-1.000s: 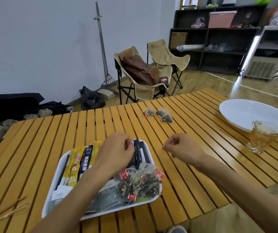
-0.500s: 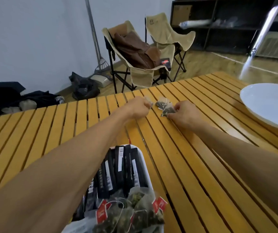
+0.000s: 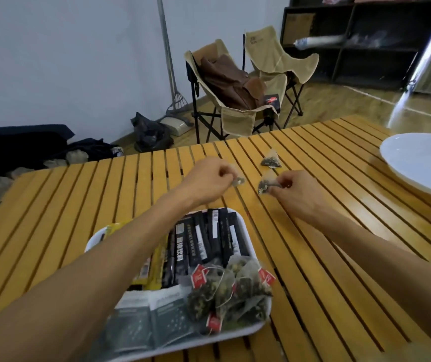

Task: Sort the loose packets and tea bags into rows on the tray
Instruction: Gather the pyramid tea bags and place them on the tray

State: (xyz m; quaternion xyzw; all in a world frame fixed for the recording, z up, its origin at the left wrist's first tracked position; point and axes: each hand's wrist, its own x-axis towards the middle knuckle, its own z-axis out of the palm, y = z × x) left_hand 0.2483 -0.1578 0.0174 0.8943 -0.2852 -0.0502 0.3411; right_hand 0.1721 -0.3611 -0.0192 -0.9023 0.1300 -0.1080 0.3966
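Tea bags [image 3: 264, 184] are coming off the table: we are pinching one in each hand, left hand [image 3: 209, 180] and right hand [image 3: 296, 190], mid-frame; next, lining them up on the tray [image 3: 248, 232] below

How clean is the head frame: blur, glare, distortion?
Head view: motion blur softens the left hand and right hand with their pinched tea bags; wide-angle bends the table slats outward; a bright streak smears the upper right; tray packet print is unreadable.

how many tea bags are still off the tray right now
3. One tea bag lies loose on the table beyond the hands; one is pinched in the right hand; one is in the left hand, mostly hidden by its fingers.
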